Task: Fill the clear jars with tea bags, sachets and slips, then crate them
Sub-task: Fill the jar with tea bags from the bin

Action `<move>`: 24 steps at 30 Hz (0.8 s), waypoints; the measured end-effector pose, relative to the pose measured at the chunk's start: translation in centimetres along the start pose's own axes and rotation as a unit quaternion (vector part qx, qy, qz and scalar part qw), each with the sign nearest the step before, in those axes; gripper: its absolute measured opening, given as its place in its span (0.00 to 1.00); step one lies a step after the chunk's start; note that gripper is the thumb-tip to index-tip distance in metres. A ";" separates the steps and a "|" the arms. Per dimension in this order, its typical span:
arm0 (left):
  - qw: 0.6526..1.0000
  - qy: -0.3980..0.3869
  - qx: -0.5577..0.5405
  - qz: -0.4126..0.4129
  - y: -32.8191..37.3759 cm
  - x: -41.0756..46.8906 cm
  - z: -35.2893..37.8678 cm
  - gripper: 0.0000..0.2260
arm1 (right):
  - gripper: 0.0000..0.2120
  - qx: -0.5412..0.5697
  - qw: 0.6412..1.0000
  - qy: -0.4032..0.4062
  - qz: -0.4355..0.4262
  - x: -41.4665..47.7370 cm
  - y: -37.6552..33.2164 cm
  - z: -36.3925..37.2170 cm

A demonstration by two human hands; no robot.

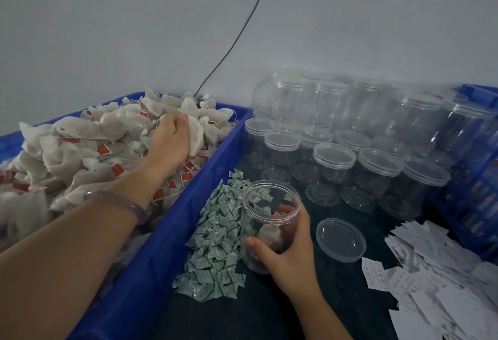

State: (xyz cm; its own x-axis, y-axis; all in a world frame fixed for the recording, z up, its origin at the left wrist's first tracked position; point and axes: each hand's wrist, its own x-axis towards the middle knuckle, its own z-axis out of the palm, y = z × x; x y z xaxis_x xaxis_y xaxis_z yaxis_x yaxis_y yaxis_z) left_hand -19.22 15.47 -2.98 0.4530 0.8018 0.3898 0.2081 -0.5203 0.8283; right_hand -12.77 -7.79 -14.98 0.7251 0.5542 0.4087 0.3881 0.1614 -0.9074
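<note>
Head view: my left hand (172, 137) reaches into the blue bin (167, 232), its fingers curled round a white tea bag (195, 135) on top of the heaped tea bags (80, 151). My right hand (291, 256) grips the open jar (269, 221), thumb on the near side and fingers behind. The jar stands upright on the dark table (242, 318), just beside the bin, with something pale at its bottom. Green-printed sachets (215, 245) lie heaped between the bin and the jar. A loose lid (341, 240) lies right of the jar, near the scattered white slips (444, 285). Lidded empty jars (334, 156) stand stacked behind, and a blue crate (479, 178) sits far right.
</note>
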 end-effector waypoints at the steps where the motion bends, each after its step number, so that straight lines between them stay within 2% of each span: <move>1: 0.999 -0.004 -0.035 -0.016 0.2 0.0 -0.1 0.15 | 0.46 0.001 1.000 -0.001 0.001 0.0 0.0 0.0; 4: 0.993 -0.039 -0.093 -0.059 1.2 -0.3 -0.2 0.17 | 0.47 0.005 1.000 -0.001 0.006 0.0 0.1 -0.1; 7: 0.965 -0.122 -0.221 -0.070 3.4 -1.7 0.4 0.15 | 0.47 0.006 1.000 -0.005 0.015 0.0 0.1 0.0; 8: 0.966 -0.139 -0.217 -0.035 4.4 -2.4 0.7 0.13 | 0.48 0.005 1.000 -0.006 0.016 0.0 0.0 0.1; 11: 0.968 -0.188 -0.101 0.132 6.3 -4.8 2.2 0.09 | 0.49 -0.002 1.000 -0.009 0.015 -0.1 0.0 0.4; 15: 0.922 -0.305 0.064 0.230 6.7 -6.8 3.3 0.09 | 0.50 0.002 1.000 -0.008 0.005 0.0 -0.1 0.1; 18: 0.900 -0.345 0.082 0.254 6.3 -7.0 3.4 0.12 | 0.46 0.005 1.000 -0.005 0.001 0.2 -0.2 0.1; 24: 0.893 -0.401 0.044 0.199 5.9 -7.0 3.3 0.12 | 0.48 0.004 1.000 -0.002 -0.001 0.1 -0.2 0.1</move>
State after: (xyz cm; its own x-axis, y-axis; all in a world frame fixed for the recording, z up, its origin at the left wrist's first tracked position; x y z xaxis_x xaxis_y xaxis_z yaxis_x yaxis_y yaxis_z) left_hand -18.26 5.84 -2.17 0.9743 0.0984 0.2029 -0.0560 -0.7658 0.6406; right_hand -12.83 -7.68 -14.81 0.7221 0.5577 0.4093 0.3843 0.1686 -0.9077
